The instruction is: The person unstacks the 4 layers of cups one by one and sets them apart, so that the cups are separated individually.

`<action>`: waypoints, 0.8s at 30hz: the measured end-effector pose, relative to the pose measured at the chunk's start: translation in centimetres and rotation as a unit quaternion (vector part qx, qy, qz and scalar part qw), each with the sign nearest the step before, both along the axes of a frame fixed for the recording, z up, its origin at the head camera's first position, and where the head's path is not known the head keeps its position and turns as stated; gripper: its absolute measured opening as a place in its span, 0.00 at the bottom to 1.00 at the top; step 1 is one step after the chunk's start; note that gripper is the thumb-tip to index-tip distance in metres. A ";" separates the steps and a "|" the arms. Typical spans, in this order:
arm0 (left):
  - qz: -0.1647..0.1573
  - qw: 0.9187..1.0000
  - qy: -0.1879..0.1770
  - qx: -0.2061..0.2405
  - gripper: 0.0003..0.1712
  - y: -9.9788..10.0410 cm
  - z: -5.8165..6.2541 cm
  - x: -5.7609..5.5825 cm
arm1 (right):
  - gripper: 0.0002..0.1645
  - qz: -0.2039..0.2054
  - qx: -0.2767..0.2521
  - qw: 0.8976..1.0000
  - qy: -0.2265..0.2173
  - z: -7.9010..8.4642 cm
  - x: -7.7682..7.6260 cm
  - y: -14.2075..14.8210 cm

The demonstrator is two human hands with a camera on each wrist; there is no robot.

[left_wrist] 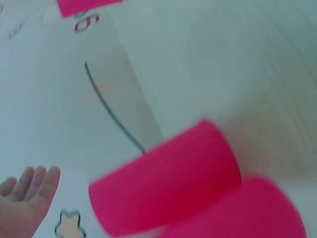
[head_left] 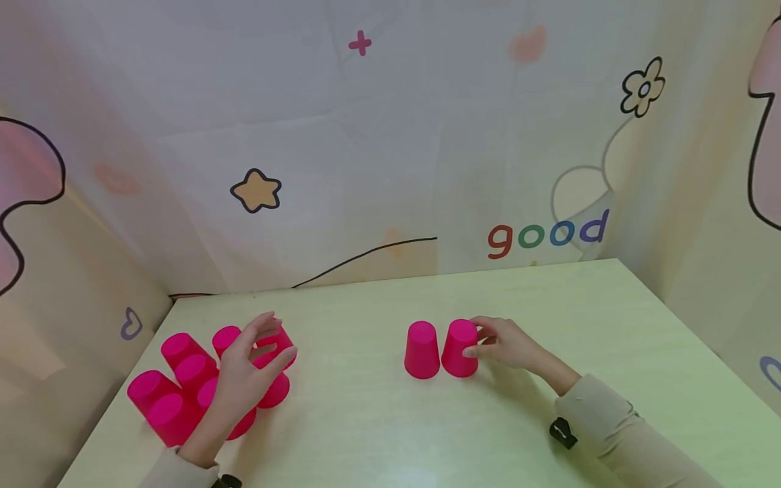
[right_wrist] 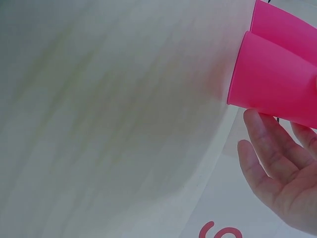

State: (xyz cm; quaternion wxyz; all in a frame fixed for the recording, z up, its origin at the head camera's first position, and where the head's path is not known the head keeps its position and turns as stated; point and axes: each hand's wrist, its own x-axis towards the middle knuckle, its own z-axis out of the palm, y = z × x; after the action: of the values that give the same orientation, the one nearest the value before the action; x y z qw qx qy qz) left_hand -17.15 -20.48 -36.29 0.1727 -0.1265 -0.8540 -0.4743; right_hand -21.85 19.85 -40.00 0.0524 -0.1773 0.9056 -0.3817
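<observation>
Two pink cups stand upside down side by side on the table, a left one (head_left: pixel 422 352) and a right one (head_left: pixel 460 349). My right hand (head_left: pixel 503 344) holds the right cup, thumb on its near side and fingers behind. In the right wrist view, fingertips touch the side of this cup (right_wrist: pixel 277 82). My left hand (head_left: pixel 241 373) is raised over a group of pink cups (head_left: pixel 194 371), partly hiding several. The left wrist view shows its fingers (left_wrist: pixel 37 191) loosely extended, apart from the nearest cup (left_wrist: pixel 168 183), with nothing between them.
The pale table (head_left: pixel 360 420) has its back edge against a patterned cloth wall (head_left: pixel 366 149). Cloth also hangs at the left and right sides. The cup group stands near the table's left edge, the pair right of the middle.
</observation>
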 end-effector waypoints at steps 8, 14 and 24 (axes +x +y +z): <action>-0.020 0.999 0.001 0.041 0.36 3.9 -1.5 -1.3 | 0.29 -0.001 0.003 1.000 -0.001 0.2 0.0 0.0; -0.035 0.998 -0.012 0.052 0.36 6.0 -2.3 -1.8 | 0.28 -0.003 0.004 1.000 -0.001 0.0 0.0 -0.1; -0.058 0.998 -0.033 0.010 0.35 9.2 -2.9 -2.7 | 0.28 -0.001 0.008 1.000 0.004 0.1 0.0 -0.1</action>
State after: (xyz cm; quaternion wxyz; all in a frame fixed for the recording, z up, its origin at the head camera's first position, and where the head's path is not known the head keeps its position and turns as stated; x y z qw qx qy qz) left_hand -19.87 -11.23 -39.17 0.1177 -0.1582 -0.8455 -0.4963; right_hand -21.81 19.74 -39.86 0.0499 -0.1780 0.9090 -0.3735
